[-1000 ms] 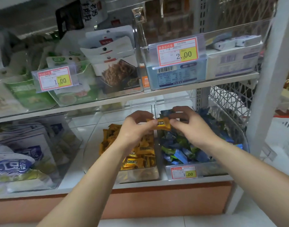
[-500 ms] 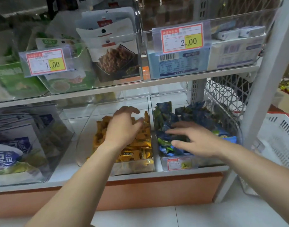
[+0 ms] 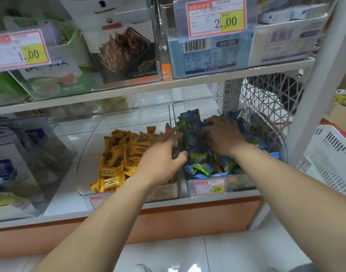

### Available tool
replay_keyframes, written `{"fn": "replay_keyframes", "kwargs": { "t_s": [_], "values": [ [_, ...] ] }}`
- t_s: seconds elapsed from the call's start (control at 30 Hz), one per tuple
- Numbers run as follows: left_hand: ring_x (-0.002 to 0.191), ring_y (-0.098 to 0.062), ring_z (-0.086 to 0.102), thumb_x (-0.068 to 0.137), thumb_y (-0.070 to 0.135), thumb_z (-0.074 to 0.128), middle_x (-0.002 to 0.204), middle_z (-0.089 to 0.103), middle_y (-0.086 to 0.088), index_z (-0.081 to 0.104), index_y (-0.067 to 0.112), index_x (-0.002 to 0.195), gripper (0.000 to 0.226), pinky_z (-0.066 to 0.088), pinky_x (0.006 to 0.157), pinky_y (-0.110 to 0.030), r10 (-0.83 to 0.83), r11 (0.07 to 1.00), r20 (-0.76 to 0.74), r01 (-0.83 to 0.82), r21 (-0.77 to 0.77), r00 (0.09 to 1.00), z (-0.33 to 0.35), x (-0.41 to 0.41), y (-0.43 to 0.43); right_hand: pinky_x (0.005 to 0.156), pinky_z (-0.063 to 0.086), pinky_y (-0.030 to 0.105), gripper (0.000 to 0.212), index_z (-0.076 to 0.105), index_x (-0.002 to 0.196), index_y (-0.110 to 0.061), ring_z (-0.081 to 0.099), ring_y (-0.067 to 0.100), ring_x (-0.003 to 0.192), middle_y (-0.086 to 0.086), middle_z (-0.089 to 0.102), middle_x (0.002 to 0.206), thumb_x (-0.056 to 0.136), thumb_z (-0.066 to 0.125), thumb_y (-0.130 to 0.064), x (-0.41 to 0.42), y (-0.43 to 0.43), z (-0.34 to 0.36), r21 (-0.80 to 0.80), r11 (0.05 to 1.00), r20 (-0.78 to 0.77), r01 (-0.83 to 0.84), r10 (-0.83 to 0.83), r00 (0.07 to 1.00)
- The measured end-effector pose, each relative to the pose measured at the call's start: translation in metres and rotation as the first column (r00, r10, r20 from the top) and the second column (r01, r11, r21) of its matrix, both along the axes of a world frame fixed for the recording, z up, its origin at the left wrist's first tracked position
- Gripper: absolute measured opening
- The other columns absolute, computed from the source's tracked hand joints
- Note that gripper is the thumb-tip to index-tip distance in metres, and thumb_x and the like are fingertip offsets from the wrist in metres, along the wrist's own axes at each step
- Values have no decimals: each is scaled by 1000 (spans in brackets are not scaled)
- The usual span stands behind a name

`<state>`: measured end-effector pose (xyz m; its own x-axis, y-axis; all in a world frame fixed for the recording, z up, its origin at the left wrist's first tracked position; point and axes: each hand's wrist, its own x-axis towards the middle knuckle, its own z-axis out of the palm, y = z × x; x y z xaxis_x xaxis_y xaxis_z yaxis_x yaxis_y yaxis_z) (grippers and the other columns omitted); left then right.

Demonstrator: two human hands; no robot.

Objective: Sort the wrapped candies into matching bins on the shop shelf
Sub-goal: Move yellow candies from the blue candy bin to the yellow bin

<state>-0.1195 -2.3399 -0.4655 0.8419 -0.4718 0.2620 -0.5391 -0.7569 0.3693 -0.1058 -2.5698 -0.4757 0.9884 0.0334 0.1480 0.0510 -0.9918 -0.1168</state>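
Yellow wrapped candies point(image 3: 119, 158) fill the clear left bin point(image 3: 81, 181) on the lower shelf. Blue and green wrapped candies point(image 3: 199, 165) are heaped in the clear right bin point(image 3: 244, 184). My left hand point(image 3: 160, 158) reaches over the right side of the yellow bin with straight fingers. Its thumb crosses the divider and touches a blue-green wrapper, and it holds nothing. My right hand point(image 3: 224, 136) lies palm down on the blue-green heap. Its fingers bend slightly into the wrappers, so the fingertips are partly hidden.
The upper shelf point(image 3: 207, 79) carries clear bins of snack packs with price tags point(image 3: 216, 18). A clear bin of white-blue packs point(image 3: 17, 158) stands at the left. A white post point(image 3: 313, 95), a lattice side panel point(image 3: 266, 103) and a white basket point(image 3: 333, 160) close the right side.
A second ago both hands pinched one yellow candy above the divider. That candy is gone from my hands. My left hand crossed the yellow bin, and my right hand sank onto the blue-green heap.
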Motion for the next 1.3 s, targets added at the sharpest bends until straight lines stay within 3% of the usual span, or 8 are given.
{"fn": "replay_keyframes", "kwargs": {
  "t_s": [0.2, 0.33, 0.4, 0.53, 0.6, 0.83, 1.0, 1.3],
  "values": [
    [138, -15, 40, 90, 58, 53, 157, 31, 17, 41, 40, 144, 58, 44, 103, -33, -21, 999, 1, 21, -36, 1000, -2, 3, 2, 89, 45, 38, 11, 69, 98, -42, 52, 21, 111, -10, 61, 114, 89, 64, -43, -18, -4, 33, 271, 962, 171, -44, -4, 985],
    [137, -16, 41, 88, 59, 53, 157, 32, 15, 42, 39, 143, 59, 46, 103, -35, -24, 999, 11, 25, -44, 1000, -3, 5, 1, 64, 49, 28, 18, 65, 78, -36, 64, 7, 76, -13, 68, 79, 90, 62, -48, -56, 2, 32, 286, 952, -252, -111, 186, 950],
    [138, -16, 41, 87, 59, 52, 157, 33, 13, 42, 38, 143, 61, 46, 104, -37, -27, 999, 9, 28, -45, 1000, -2, 6, 1, 67, 47, 30, 26, 68, 81, -29, 64, 17, 80, -8, 70, 83, 97, 55, -45, -63, 1, 25, 155, 981, -451, -121, 179, 874],
    [138, -17, 40, 88, 58, 53, 157, 33, 13, 41, 38, 143, 60, 44, 105, -36, -44, 998, -2, 44, -47, 999, -1, 6, 1, 86, 47, 28, 35, 61, 131, -29, 60, 26, 114, 1, 65, 131, 98, 51, -35, -58, -8, 25, -3, 997, -448, -79, 70, 891],
    [138, -17, 39, 89, 58, 53, 157, 31, 14, 41, 39, 144, 59, 43, 104, -35, -44, 998, -7, 44, -44, 999, -1, 5, 2, 89, 51, 33, 37, 59, 131, -27, 61, 28, 108, 6, 65, 130, 96, 52, -35, -53, -10, 23, -65, 995, -516, -76, 32, 856],
    [138, -15, 39, 89, 60, 53, 157, 31, 16, 42, 41, 142, 58, 42, 103, -34, -46, 998, -1, 45, -48, 999, -4, 7, 2, 92, 50, 34, 48, 55, 134, -29, 59, 19, 104, -1, 63, 129, 88, 62, -42, -41, -11, 13, 69, 997, -607, 32, 17, 794],
    [137, -16, 41, 85, 63, 51, 155, 32, 16, 44, 42, 140, 59, 46, 104, -40, -49, 997, -8, 49, -54, 999, -4, 10, 3, 100, 39, 31, 59, 45, 147, -27, 49, 18, 127, -3, 50, 148, 91, 59, -42, -42, -10, 2, 205, 972, -655, 117, 47, 754],
    [134, -18, 45, 87, 52, 56, 155, 34, 12, 44, 37, 140, 56, 48, 102, -40, -24, 998, -16, 23, -52, 1000, -3, 8, 1, 66, 44, 22, 31, 57, 105, -32, 61, 12, 86, -14, 63, 90, 80, 76, -32, -42, 2, -14, 405, 905, -513, 132, 105, 852]
  ]
}}
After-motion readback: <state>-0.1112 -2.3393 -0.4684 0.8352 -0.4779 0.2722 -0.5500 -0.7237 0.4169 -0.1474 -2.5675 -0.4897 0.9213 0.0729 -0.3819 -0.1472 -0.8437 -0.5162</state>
